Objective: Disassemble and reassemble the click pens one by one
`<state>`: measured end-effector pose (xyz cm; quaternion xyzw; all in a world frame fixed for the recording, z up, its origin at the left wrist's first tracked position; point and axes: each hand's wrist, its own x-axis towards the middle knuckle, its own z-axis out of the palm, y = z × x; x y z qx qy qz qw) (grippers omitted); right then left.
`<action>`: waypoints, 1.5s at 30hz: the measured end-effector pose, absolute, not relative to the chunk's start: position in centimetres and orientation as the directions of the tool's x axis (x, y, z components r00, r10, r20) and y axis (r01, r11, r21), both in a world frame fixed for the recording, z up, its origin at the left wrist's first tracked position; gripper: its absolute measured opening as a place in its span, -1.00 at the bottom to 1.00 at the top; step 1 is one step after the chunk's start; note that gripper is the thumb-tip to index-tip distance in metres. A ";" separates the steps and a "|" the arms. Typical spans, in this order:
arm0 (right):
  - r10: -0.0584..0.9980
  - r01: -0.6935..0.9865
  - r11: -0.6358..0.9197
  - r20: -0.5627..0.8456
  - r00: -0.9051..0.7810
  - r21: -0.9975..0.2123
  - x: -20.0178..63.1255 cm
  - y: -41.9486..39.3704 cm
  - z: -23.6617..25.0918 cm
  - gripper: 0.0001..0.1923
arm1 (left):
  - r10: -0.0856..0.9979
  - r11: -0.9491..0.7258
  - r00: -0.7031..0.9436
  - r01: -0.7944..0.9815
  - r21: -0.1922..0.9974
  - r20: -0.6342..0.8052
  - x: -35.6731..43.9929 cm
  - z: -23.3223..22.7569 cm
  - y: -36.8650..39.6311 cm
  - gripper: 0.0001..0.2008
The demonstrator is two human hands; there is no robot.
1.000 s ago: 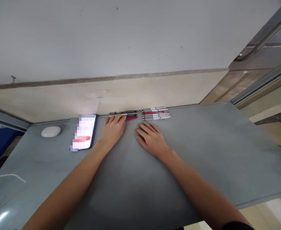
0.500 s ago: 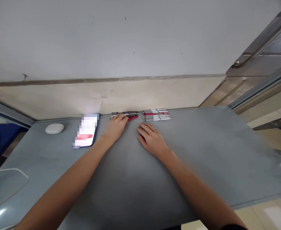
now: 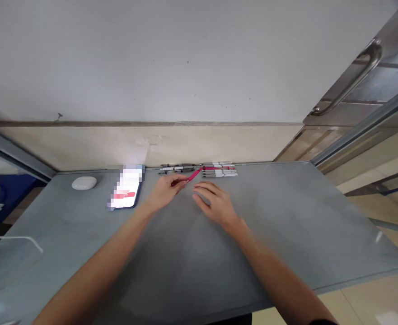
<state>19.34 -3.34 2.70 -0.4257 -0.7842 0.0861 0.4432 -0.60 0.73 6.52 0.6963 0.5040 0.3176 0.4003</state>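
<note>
A pink-red pen (image 3: 194,174) slants up to the right from the fingertips of my left hand (image 3: 166,190), which pinches its near end. Behind that hand, dark and white pens (image 3: 178,168) lie along the back of the table. My right hand (image 3: 216,201) rests at the middle with its fingers bent and apart, nothing between them. Just beyond it, a row of white and grey pens (image 3: 221,173) lies side by side, with a red pen (image 3: 221,168) among them.
A phone (image 3: 127,189) with a lit, blurred screen lies left of my left arm. Farther left sits a white rounded case (image 3: 84,183), and a white cable (image 3: 16,237) crosses the left edge. The wall (image 3: 199,142) borders the grey table (image 3: 199,262) at the back.
My left hand has lifted the pink-red pen from the left pens and drawn it toward me, tilted. My right hand stays in about the same place. The view has shifted slightly.
</note>
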 end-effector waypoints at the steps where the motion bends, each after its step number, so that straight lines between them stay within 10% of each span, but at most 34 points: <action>1: 0.769 0.548 0.596 0.613 -0.181 -0.587 19.2 -3.5 3.2 -0.81 | 0.951 -0.095 0.307 0.370 0.924 -0.025 -0.6 6.8 0.3 -0.73; 7: 0.945 0.016 0.284 0.283 0.165 -0.959 18.7 -3.3 4.8 -0.74 | 0.875 0.168 0.453 0.048 0.985 -0.172 -0.2 6.5 -1.2 -0.67; 16: 0.978 -0.461 0.007 -0.091 0.190 -0.887 17.9 -2.1 4.6 -0.72 | 0.885 0.071 0.441 0.188 0.980 -0.148 0.9 5.6 -1.6 -0.71; 21: 0.958 -0.512 0.046 -0.107 0.266 -0.858 17.3 -0.4 4.0 -0.73 | 0.938 -0.055 0.337 0.367 0.929 -0.077 1.6 5.7 -0.2 -0.70; 30: 0.962 -0.616 -0.002 -0.170 0.215 -0.787 17.5 0.5 2.6 -0.70 | 0.875 0.201 0.432 0.082 0.976 -0.217 1.7 4.6 0.9 -0.68; 45: 0.983 -0.580 0.024 -0.087 0.161 -0.814 17.5 0.5 1.9 -0.69 | 0.862 0.201 0.454 0.103 0.974 -0.226 1.2 3.3 0.4 -0.65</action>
